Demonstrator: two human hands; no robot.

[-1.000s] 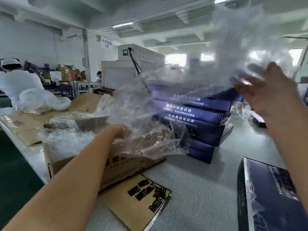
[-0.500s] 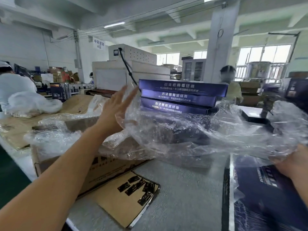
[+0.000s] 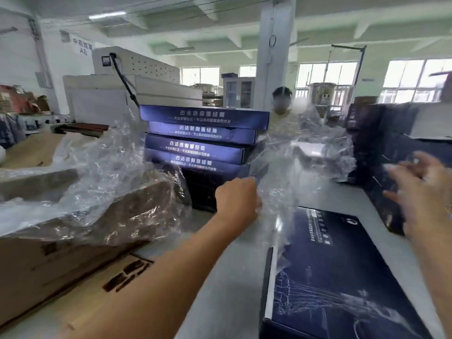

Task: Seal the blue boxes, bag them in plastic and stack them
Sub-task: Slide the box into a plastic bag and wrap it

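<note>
**Bag held up over the worktop, box waiting beneath**

Left hand [image 3: 236, 199]: fist curled, knuckles up, gripping the near left edge of a clear plastic bag [image 3: 283, 167]. Arm reaches out long from lower left.

Right hand [image 3: 420, 192]: raised on the right, fingers spread and loose, badly blurred. No hold on anything that I can make out; whether the fingertips touch the film, cannot tell.

The plastic bag hangs crumpled in the air between the two hands, its lower part trailing down toward the far end of a blue box [image 3: 342, 277]. That box lies flat on the grey worktop [image 3: 232, 277] close to the person, lid up, white line drawing on the top, not bagged.

Just beyond the left hand: a stack of blue boxes [image 3: 203, 143], four with white lettering on their sides, darker ones below, edges not quite square to one another.

Left of the stack: an open brown carton [image 3: 61, 260] heaped with loose clear plastic [image 3: 110, 192] spilling over its rim. Flat cardboard [image 3: 97, 289] lies in front of it, partly under the left arm.

Right side: more dark boxes [image 3: 379, 143] piled up, behind the right hand.

Further back: a person [image 3: 281, 106] in a pale top beyond the stack, a white machine [image 3: 134, 86] with a black cable, a white pillar [image 3: 274, 45], windows along the far wall.
</note>
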